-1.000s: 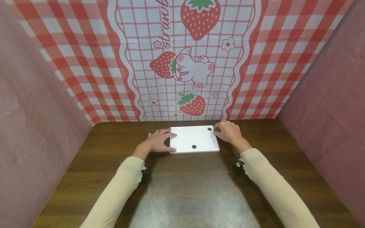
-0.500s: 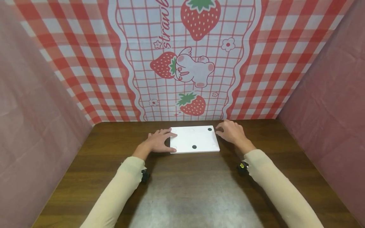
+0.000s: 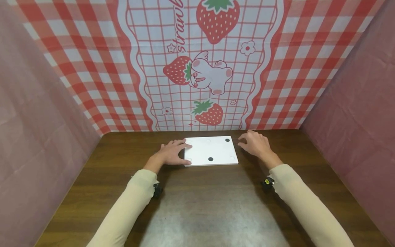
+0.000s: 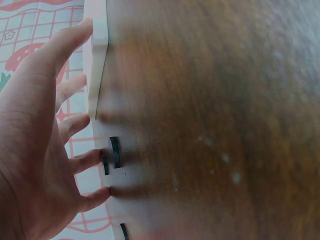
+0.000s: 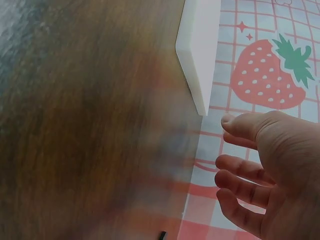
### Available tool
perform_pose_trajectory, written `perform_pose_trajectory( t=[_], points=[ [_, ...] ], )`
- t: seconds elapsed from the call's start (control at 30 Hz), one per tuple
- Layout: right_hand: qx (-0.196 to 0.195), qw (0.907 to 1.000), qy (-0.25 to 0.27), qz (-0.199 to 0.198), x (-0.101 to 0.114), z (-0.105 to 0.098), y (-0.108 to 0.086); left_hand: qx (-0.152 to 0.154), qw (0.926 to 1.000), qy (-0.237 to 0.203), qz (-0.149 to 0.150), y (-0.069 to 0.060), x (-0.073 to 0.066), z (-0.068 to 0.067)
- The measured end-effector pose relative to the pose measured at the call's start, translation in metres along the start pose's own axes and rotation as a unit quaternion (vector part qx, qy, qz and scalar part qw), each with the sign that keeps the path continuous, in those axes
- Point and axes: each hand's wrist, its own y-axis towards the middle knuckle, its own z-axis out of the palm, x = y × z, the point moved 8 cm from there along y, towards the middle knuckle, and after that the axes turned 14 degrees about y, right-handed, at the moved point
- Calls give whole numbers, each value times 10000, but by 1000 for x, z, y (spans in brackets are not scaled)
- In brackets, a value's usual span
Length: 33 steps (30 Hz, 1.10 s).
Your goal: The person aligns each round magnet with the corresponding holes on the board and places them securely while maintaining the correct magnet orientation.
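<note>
A white rectangular board with shallow round recesses lies flat near the table's far edge. One black disc sits in its far right corner, another black disc at the middle of its near side. My left hand rests on the board's left end, thumb and a finger spread over its edge. In the left wrist view, loose black discs are by the outer fingers of that hand. To the right of the board and apart from it, my right hand hovers with loosely bent fingers, holding nothing visible.
The brown wooden table meets a red checked strawberry cloth hung behind it. Pink cloth walls stand on both sides. A small dark object shows at the bottom of the right wrist view.
My right hand has moved to the right, away from the board's far right corner. The left hand, the board and its two black discs look the same.
</note>
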Motion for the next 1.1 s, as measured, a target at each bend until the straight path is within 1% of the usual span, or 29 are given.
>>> perform_pose_trajectory(
  t=[0.33, 0.47, 0.53, 0.57, 0.63, 0.77, 0.8, 1.1],
  points=[
    [-9, 10000, 45, -12, 0, -7, -5, 22, 10000, -27, -35, -1, 0, -1],
    [20, 9999, 98, -39, -5, -10, -7, 37, 10000, -24, -44, 0, 0, 0],
    [25, 9999, 144, -47, -8, -11, -7, 44, 10000, -10, -51, 0, 0, 0],
    [-13, 9995, 248, -170, -23, -6, -2, 41, 10000, -5, -50, 0, 0, 0],
    [-3, 9995, 282, -172, -26, -9, -2, 35, 10000, 21, -53, 0, 0, 0],
    [5, 9995, 299, -104, -32, -12, -3, 16, 10000, 41, -55, 0, 1, 0],
    [43, 9998, 188, 36, -20, -19, -8, 15, 10000, 42, -54, 1, 1, 0],
    [92, 9996, 39, 248, -33, -28, -14, 10, 10000, 13, -28, 0, 1, 0]
  ],
)
